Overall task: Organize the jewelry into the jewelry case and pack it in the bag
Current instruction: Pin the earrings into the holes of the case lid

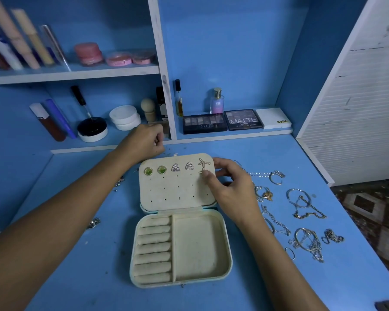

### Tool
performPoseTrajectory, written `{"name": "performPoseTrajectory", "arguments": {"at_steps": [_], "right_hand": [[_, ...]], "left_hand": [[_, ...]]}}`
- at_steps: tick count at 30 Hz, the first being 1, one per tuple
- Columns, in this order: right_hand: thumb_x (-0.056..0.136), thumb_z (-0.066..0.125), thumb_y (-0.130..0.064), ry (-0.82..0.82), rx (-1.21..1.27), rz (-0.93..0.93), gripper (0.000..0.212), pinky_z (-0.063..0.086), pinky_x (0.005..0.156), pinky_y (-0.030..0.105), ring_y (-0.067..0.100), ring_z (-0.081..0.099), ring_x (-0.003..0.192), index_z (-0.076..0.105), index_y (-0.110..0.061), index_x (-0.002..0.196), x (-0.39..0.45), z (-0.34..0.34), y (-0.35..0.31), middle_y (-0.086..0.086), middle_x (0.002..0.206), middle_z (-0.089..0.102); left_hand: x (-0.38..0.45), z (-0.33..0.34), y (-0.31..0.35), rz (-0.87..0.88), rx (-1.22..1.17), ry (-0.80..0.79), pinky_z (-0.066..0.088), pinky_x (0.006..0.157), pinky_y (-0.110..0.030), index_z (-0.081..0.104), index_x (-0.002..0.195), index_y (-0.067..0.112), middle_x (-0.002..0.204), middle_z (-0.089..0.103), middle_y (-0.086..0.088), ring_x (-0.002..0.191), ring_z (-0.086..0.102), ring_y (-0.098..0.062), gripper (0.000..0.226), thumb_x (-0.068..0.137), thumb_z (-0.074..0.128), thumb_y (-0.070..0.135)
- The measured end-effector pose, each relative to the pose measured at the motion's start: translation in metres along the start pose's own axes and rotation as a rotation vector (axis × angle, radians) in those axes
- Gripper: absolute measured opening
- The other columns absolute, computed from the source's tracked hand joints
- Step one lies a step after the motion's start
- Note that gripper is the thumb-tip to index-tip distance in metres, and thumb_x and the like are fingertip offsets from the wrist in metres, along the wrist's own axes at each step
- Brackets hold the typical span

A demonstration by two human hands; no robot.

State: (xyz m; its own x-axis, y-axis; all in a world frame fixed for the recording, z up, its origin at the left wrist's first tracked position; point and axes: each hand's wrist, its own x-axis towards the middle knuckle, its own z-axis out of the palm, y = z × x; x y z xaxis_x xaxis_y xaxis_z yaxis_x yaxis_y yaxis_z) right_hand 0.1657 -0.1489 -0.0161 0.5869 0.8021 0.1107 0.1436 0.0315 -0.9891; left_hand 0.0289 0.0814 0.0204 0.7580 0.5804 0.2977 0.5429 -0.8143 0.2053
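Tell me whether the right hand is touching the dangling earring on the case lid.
Touching. The head view shows the right hand's thumb tip pressed over the lower end of the dangling earring on the lid, with no gap.

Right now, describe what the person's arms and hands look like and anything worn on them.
Both forearms are bare as far as the picture shows: no sleeves or cuffs in view. The left hand and right hand wear no gloves, and no rings, watch or bracelets are visible on the fingers or wrists. The fingernails look short and unpainted, though the detail is small.

Matt velvety cloth lines the jewelry case (182, 194); shiny metal chains (301, 221) on painted table (267, 149)
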Motion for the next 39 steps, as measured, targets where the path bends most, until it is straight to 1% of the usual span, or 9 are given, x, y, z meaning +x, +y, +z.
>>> {"name": "performPoseTrajectory", "arguments": {"at_steps": [7, 14, 19, 22, 27, 30, 33, 36, 39], "right_hand": [[0.089, 0.075, -0.019, -0.021, 0.088, -0.02, 0.021, 0.053, 0.071, 0.029, 0.015, 0.065, 0.075, 0.068, -0.03, 0.106, -0.009, -0.004, -0.01, 0.005, 0.078, 0.068], [0.086, 0.077, -0.016, -0.08, 0.051, -0.097, 0.023, 0.047, 0.063, 0.021, 0.016, 0.063, 0.074, 0.064, -0.029, 0.1, -0.015, -0.01, -0.025, 0.006, 0.081, 0.069], [0.085, 0.077, -0.012, -0.104, 0.029, -0.142, 0.022, 0.047, 0.06, 0.022, 0.014, 0.064, 0.078, 0.064, -0.025, 0.096, -0.03, -0.017, -0.026, -0.002, 0.086, 0.071], [0.084, 0.079, -0.013, -0.126, -0.013, -0.187, 0.022, 0.053, 0.07, 0.031, 0.013, 0.066, 0.085, 0.065, -0.027, 0.096, -0.04, -0.024, -0.024, -0.007, 0.089, 0.071], [0.078, 0.079, -0.022, -0.116, -0.029, -0.226, 0.019, 0.055, 0.078, 0.03, 0.02, 0.069, 0.087, 0.07, -0.027, 0.094, -0.053, -0.03, -0.01, -0.01, 0.092, 0.072], [0.078, 0.08, -0.019, -0.128, -0.064, -0.289, 0.017, 0.053, 0.076, 0.024, 0.017, 0.07, 0.088, 0.072, -0.023, 0.092, -0.058, -0.034, -0.007, -0.013, 0.091, 0.072], [0.076, 0.08, -0.012, -0.126, -0.13, -0.402, 0.015, 0.053, 0.076, 0.029, 0.018, 0.069, 0.089, 0.075, -0.017, 0.089, -0.06, -0.037, -0.003, -0.011, 0.093, 0.072], [0.074, 0.079, -0.008, -0.124, -0.149, -0.424, 0.017, 0.053, 0.076, 0.028, 0.017, 0.069, 0.089, 0.075, -0.017, 0.087, -0.062, -0.038, 0.0, -0.01, 0.093, 0.072], [0.073, 0.08, -0.006, -0.121, -0.153, -0.431, 0.018, 0.054, 0.078, 0.03, 0.016, 0.07, 0.092, 0.076, -0.016, 0.088, -0.063, -0.039, 0.003, -0.009, 0.095, 0.072]], "left_hand": [[-0.009, -0.02, 0.002, 0.011, -0.091, 0.062, 0.041, 0.069, -0.023, 0.077, 0.096, 0.005, 0.077, 0.054, 0.003, 0.068, 0.052, -0.015, 0.024, 0.079, 0.065, -0.004], [-0.021, -0.04, 0.009, -0.129, -0.216, 0.056, 0.038, 0.064, 0.003, 0.075, 0.095, 0.01, 0.084, 0.07, -0.004, 0.073, 0.061, -0.009, 0.01, 0.088, 0.069, 0.007], [-0.026, -0.054, 0.024, -0.109, -0.279, 0.093, 0.04, 0.067, -0.001, 0.077, 0.093, 0.016, 0.082, 0.069, 0.004, 0.076, 0.06, 0.002, 0.007, 0.087, 0.073, 0.015], [-0.032, -0.06, 0.039, -0.088, -0.324, 0.114, 0.042, 0.07, -0.002, 0.077, 0.092, 0.016, 0.083, 0.067, 0.012, 0.075, 0.058, 0.008, 0.006, 0.087, 0.074, 0.015], [-0.044, -0.067, 0.065, -0.145, -0.461, 0.044, 0.052, 0.069, -0.01, 0.075, 0.091, 0.019, 0.083, 0.072, 0.008, 0.077, 0.066, 0.001, 0.006, 0.087, 0.073, 0.014], [-0.051, -0.069, 0.08, -0.168, -0.563, -0.051, 0.056, 0.079, -0.02, 0.074, 0.094, 0.015, 0.085, 0.075, 0.003, 0.082, 0.071, -0.004, 0.007, 0.088, 0.072, 0.013], [-0.059, -0.067, 0.093, -0.145, -0.589, -0.137, 0.056, 0.081, -0.02, 0.073, 0.093, 0.015, 0.085, 0.076, 0.005, 0.084, 0.072, -0.002, 0.006, 0.089, 0.071, 0.011], [-0.066, -0.065, 0.103, -0.113, -0.625, -0.208, 0.052, 0.07, -0.013, 0.071, 0.09, 0.018, 0.083, 0.076, 0.007, 0.084, 0.072, -0.004, 0.007, 0.09, 0.07, 0.011], [-0.072, -0.062, 0.112, -0.086, -0.642, -0.276, 0.049, 0.075, -0.008, 0.074, 0.093, 0.021, 0.08, 0.076, 0.009, 0.084, 0.071, 0.0, 0.009, 0.09, 0.071, 0.014]]}}
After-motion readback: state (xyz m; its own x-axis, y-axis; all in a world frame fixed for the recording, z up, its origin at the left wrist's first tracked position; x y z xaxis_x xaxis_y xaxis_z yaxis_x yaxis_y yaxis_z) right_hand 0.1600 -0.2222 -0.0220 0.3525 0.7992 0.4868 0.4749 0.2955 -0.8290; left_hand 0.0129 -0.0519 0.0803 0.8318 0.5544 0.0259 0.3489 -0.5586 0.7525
